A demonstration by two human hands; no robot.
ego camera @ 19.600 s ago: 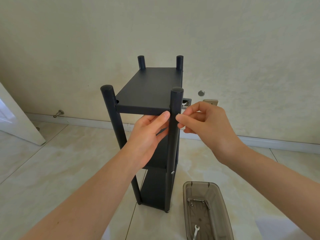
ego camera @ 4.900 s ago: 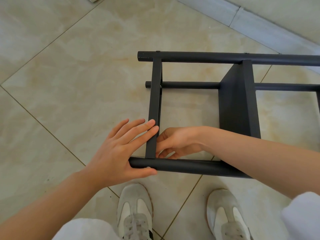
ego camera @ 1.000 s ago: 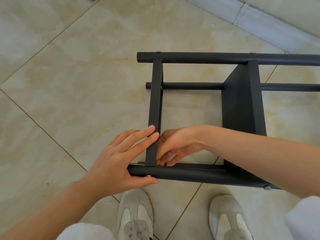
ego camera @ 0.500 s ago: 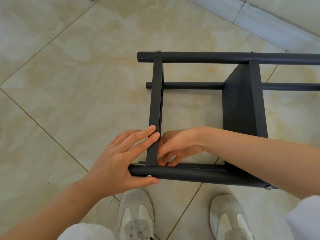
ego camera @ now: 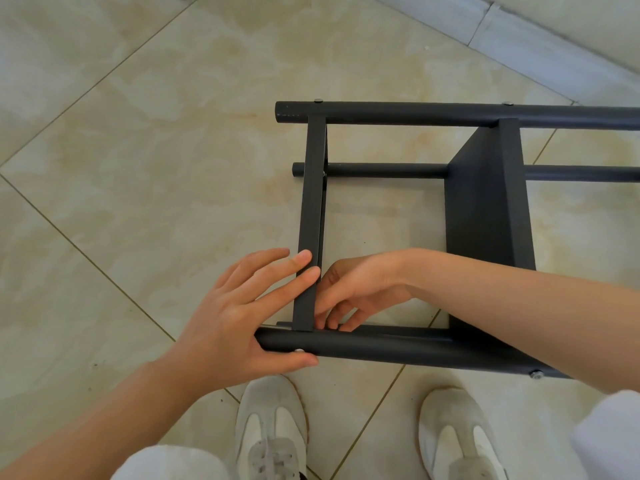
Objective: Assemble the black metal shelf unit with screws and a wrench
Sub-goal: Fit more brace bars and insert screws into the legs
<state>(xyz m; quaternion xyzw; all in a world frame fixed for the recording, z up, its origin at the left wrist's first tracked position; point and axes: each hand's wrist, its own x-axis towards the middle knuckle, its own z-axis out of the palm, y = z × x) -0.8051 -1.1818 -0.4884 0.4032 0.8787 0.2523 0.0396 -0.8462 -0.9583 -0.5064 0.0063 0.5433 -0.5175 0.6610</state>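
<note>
The black metal shelf unit [ego camera: 485, 202] lay on its side on the tiled floor [ego camera: 138, 168], filling the centre and right of the frame, with its poles running left to right and out past the right edge. Its end shelf [ego camera: 311, 202] showed edge-on as a narrow upright strip in the middle, joined at its lower end to the near pole [ego camera: 398, 348]. The left hand [ego camera: 235, 317], coming in from the lower left, was open: its straight fingers [ego camera: 284, 271] lay across the end shelf's edge and its thumb stretched along the near side of the near pole, just below a screw head [ego camera: 299, 350]. The right hand [ego camera: 360, 289] reached in from the right, inside the frame, with its fingers bent down into the corner where the end shelf met the near pole. Their tips were hidden behind the pole, so whether they pinched anything could not be told. Two pale shoes [ego camera: 273, 420] stood at the bottom edge, and a skirting board [ego camera: 519, 32] crossed the upper right.
</note>
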